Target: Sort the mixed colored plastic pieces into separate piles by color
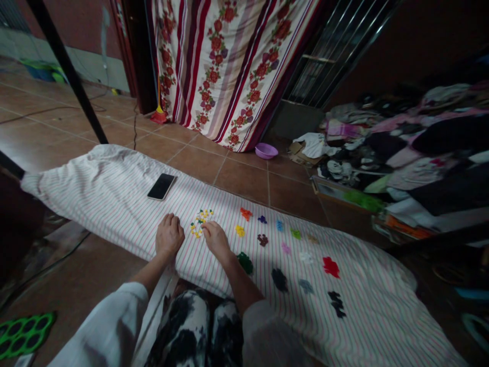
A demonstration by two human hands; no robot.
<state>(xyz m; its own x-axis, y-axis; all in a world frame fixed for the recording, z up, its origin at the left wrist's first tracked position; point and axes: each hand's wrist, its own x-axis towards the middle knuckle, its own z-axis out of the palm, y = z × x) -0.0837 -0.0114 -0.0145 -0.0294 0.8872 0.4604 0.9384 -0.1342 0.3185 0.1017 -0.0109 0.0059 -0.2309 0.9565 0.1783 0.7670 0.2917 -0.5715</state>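
Observation:
My right hand [216,238] reaches to the edge of a mixed pile of small yellow, green and white pieces [197,230], thumb and forefinger pinched together. Whatever is between those fingertips is too small to make out. Resting on the striped cloth [126,204] just left of that pile, my left hand [169,234] has its fingers curled in, and the inside of it is hidden. Right of my right hand, small pieces lie in heaps by colour, among them yellow [240,231], orange [246,214], dark green [245,262], brown [262,239] and red [330,266].
A phone [162,186] lies on the cloth at the far left. Beyond the cloth are a purple basin [266,151] and a floral curtain [217,71]. Heaped clothes [420,148] fill the right side. A green plastic tray with round holes [26,334] is at lower left.

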